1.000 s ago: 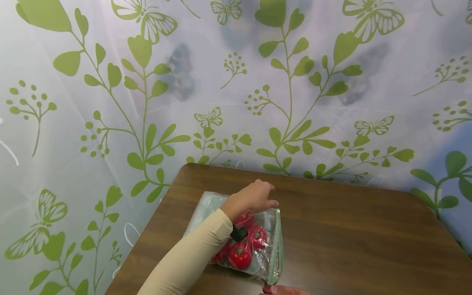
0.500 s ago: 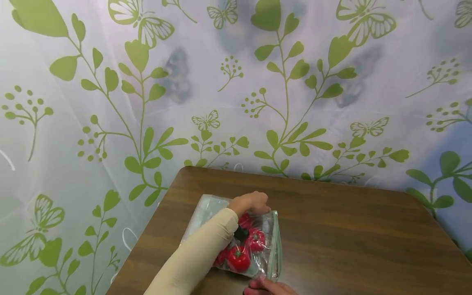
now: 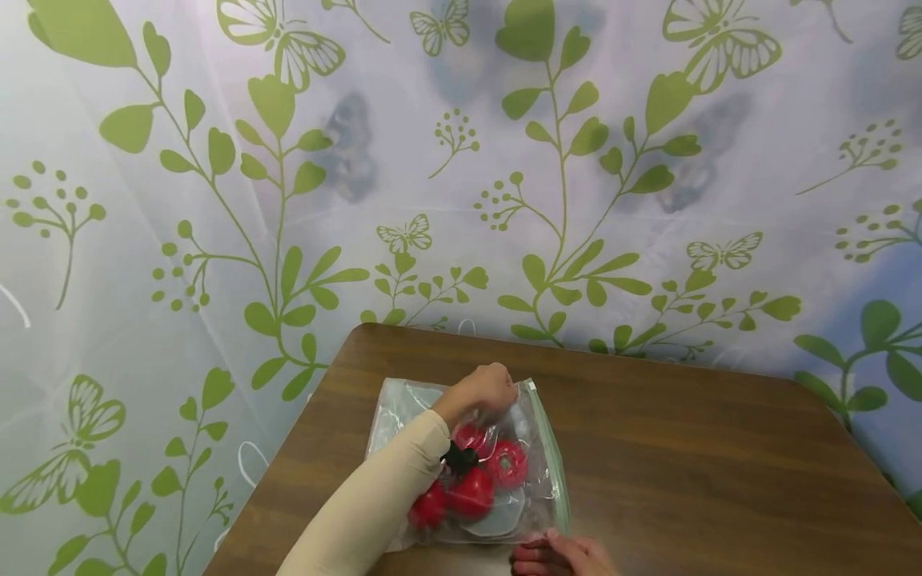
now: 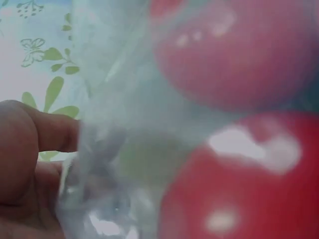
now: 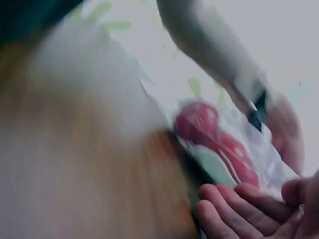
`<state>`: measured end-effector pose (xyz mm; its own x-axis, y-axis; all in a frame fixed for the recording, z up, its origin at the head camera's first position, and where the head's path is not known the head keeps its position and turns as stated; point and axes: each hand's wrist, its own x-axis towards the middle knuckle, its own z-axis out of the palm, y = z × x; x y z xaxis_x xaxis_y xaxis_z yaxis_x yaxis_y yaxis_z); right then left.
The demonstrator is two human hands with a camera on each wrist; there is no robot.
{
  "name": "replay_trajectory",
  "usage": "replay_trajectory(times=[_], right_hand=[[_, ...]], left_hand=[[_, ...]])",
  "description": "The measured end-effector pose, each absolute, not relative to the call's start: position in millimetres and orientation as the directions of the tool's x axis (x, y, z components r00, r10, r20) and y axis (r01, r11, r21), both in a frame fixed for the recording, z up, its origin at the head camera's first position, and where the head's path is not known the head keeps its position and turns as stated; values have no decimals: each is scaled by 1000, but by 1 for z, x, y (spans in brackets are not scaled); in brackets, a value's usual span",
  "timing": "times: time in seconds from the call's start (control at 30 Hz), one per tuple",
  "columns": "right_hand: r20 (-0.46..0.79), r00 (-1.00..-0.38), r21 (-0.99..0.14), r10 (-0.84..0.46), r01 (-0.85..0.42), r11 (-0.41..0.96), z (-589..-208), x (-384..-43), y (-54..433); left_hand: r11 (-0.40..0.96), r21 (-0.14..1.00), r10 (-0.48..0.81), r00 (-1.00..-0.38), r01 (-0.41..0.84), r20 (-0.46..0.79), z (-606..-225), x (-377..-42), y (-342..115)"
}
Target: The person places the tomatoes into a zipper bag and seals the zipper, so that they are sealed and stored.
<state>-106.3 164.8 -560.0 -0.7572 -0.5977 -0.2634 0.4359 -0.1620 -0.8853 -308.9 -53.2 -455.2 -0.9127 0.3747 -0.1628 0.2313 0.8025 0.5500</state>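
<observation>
A clear zip bag (image 3: 399,408) with a pale green strip (image 3: 551,464) along its right edge lies on the table. Inside are several glossy red vegetables (image 3: 507,464) that look like bell peppers. My left hand (image 3: 491,388) reaches across the bag and grips its far right corner, knuckles up. In the left wrist view its thumb and fingers meet the plastic beside the peppers. At the near right corner, my right hand (image 3: 569,554) pinches the bag's edge between thumb and curled fingers. A black wrist strap (image 3: 461,460) partly hides the peppers.
The brown wooden table (image 3: 720,464) extends to the right of the bag. Behind it hangs a pale curtain (image 3: 446,200) printed with green leaves and butterflies. My left sleeve (image 3: 367,500) crosses over the bag's left part.
My left hand's fingers went from extended to curled at the far corner. The bag's strip edge has been drawn straighter, with its two sides closer. My right hand shifted slightly right.
</observation>
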Motion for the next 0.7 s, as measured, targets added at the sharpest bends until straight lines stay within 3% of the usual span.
replay_trajectory(times=[0.13,0.23,0.37,0.53,0.7], right_hand=[[-202,-847,-957,-492,278,-84,-546,-112,183],[-222,-882,-969,-415,247,-8,-538,-117,198],[-165,-896,-983,-411,184,-8,-533,-128,216],[12,-885,-991,-465,51,-123,-532,-141,236],[46,-891,-991,-453,18,-135,-527,-152,254]], left_hand=[[733,635,378,-922,245,-80,-451,-304,-62],[677,695,354,-935,241,-20,-448,-299,-67],[628,746,298,-954,220,31,-448,-295,-71],[565,805,219,-974,181,65,-445,-286,-74],[482,860,190,-978,170,87,-440,-274,-74]])
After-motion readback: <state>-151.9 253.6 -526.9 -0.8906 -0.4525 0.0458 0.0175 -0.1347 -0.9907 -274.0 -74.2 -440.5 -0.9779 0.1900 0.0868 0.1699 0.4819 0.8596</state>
